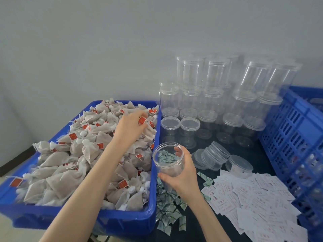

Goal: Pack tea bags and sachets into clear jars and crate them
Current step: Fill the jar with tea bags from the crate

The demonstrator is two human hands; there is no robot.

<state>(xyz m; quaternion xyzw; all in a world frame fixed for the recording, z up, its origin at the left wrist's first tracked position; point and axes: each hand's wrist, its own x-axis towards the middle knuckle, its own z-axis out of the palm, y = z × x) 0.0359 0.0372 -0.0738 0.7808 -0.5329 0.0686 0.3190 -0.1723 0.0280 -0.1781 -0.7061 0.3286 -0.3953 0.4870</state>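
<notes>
Two hands at work over a dark tabletop [216, 149]. Left hand [130, 127] out over blue tray [83, 215] heaped w/ tea bags [70, 165], fingers curled, pinching one bag's red tag [142, 120] near tray's far right corner. Right hand [183, 173] wrapped round open clear jar [168, 161], thumb on near side, fingertips [178, 151] showing thru far wall; jar tipped w/ its mouth toward tray, just beside tray's right edge, above green-and-white sachets [167, 206] scattered along tray's right side. Inside of jar: hard to tell contents (sachets seen thru plastic, maybe behind it).

Behind, against pale wall: lidded empty jars [209, 88] stacked in tiers, several open ones [180, 124] in front row. Loose clear lids [215, 155] lying in overlapping cluster right of held jar, one more lid [239, 165] just beside. White paper packets w/ red print [253, 198] spread across near-right tabletop, touching the sachets' edge. Blue slotted crate [295, 137] at far right, partly out of view, w/ blurred jars inside.
</notes>
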